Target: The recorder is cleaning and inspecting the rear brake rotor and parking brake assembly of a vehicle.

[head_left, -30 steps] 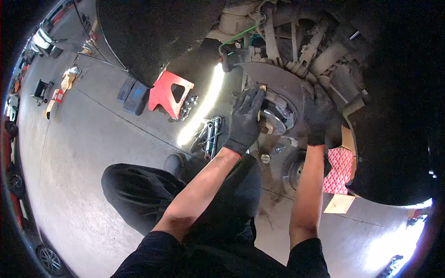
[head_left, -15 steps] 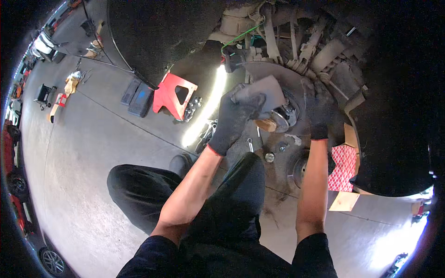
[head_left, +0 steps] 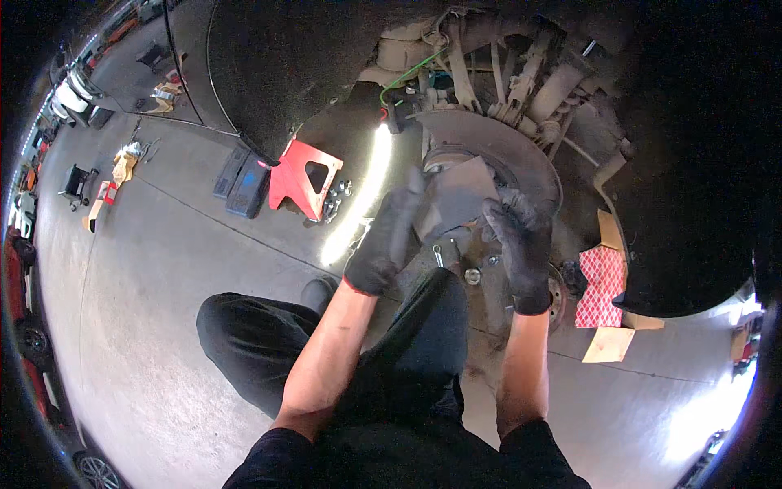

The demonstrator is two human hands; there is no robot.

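Observation:
My gloved left hand (head_left: 391,228), blurred by motion, holds the left side of a flat grey square piece (head_left: 456,191), perhaps a sheet. My gloved right hand (head_left: 520,228) has its fingers curled at that piece's right edge. Behind the piece are a rusty brake dust shield (head_left: 525,151) and a hub, mostly hidden, under the car's suspension arms (head_left: 464,81). A green hooked wire (head_left: 407,73) hangs at the shield's upper left. A wrench (head_left: 438,254) and a round metal part (head_left: 472,275) lie below the hands.
A red jack stand (head_left: 289,179), dark case (head_left: 244,187) and glowing tube light (head_left: 358,196) lie left. A brake disc (head_left: 556,297) and open red-patterned box (head_left: 599,289) lie right. Dark wheel-arch panels flank me. A tool cart (head_left: 75,183) stands further left, cars beyond.
My left hand has brought the flat piece up from the hub. My right hand has come down and left from the shield onto the piece's edge.

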